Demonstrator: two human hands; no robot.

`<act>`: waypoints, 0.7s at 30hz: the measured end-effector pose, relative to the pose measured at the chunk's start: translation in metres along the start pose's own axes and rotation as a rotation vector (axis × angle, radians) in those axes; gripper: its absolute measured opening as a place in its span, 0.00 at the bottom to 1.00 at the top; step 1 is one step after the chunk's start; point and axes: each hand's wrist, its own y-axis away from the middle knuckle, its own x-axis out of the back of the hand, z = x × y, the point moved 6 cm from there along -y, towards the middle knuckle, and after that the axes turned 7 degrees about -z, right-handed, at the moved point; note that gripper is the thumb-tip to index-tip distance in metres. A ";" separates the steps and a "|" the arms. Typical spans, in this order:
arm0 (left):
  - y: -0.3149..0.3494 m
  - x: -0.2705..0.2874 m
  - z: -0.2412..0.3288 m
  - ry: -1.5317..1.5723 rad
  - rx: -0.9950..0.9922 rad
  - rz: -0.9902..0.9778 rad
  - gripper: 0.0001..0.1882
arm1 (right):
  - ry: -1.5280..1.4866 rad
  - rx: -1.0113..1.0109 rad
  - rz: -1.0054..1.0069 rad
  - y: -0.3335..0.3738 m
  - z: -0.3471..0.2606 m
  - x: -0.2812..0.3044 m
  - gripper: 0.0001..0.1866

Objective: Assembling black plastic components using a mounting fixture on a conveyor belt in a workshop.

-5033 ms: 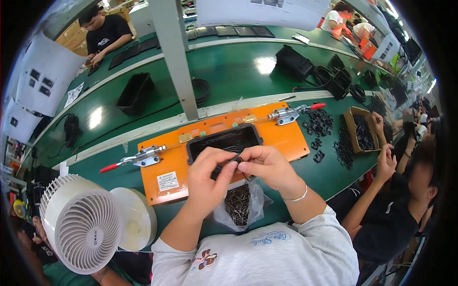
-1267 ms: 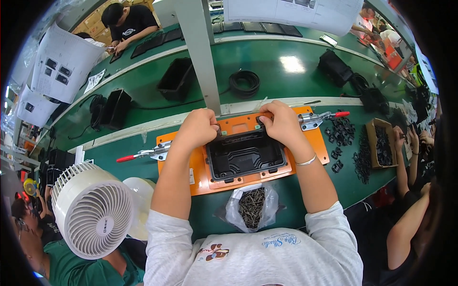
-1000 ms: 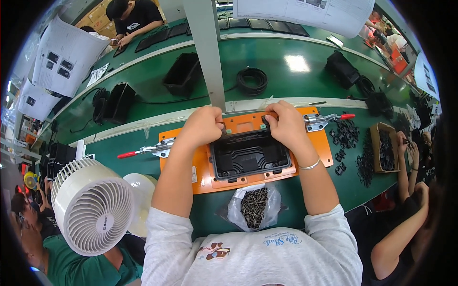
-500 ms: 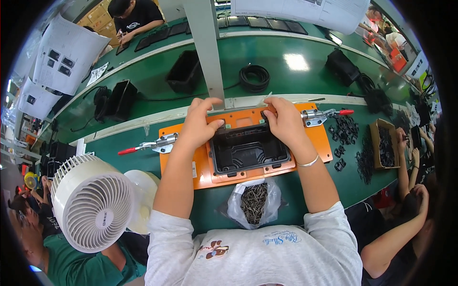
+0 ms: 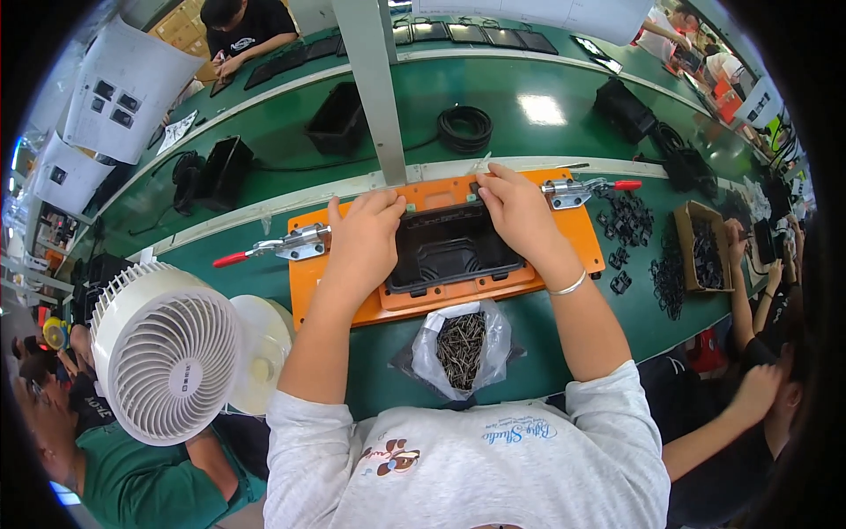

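Note:
A black open-topped plastic box (image 5: 454, 251) sits in an orange fixture plate (image 5: 568, 251) in front of me. My left hand (image 5: 368, 236) is closed at the box's far left corner, with the fingertips at its rim. At the far right corner my right hand (image 5: 514, 210) is closed too, thumb and fingers together at the rim. My fingers partly hide both corners. Toggle clamps with red handles stand at the plate's ends, the left clamp (image 5: 304, 243) and the right clamp (image 5: 568, 192). Nearer to me lies an open plastic bag of screws (image 5: 460, 351).
A white fan (image 5: 167, 353) stands at the left. On the right are loose black parts (image 5: 627, 220) and a cardboard box (image 5: 683, 256) of black pieces. Beyond a metal post (image 5: 372, 97) lie a cable coil (image 5: 464, 130) and black housings (image 5: 337, 119). Other people work on several sides.
My left fingers have come down and closed at the box's far left corner; before, they were raised and spread. My right fingers have drawn in at the right corner. The whole view has shifted slightly.

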 end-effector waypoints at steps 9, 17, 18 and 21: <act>0.026 -0.002 0.008 -0.057 0.049 0.075 0.18 | 0.043 0.022 -0.053 0.017 -0.011 0.007 0.18; 0.020 0.001 0.009 -0.089 0.016 0.045 0.16 | 0.344 0.137 -0.133 0.014 -0.030 0.004 0.23; 0.021 0.001 0.008 -0.085 0.021 0.051 0.17 | 0.305 0.141 -0.181 0.011 -0.033 0.004 0.23; 0.020 0.000 0.011 -0.057 0.002 0.068 0.17 | 0.211 0.099 -0.190 0.014 -0.031 0.010 0.24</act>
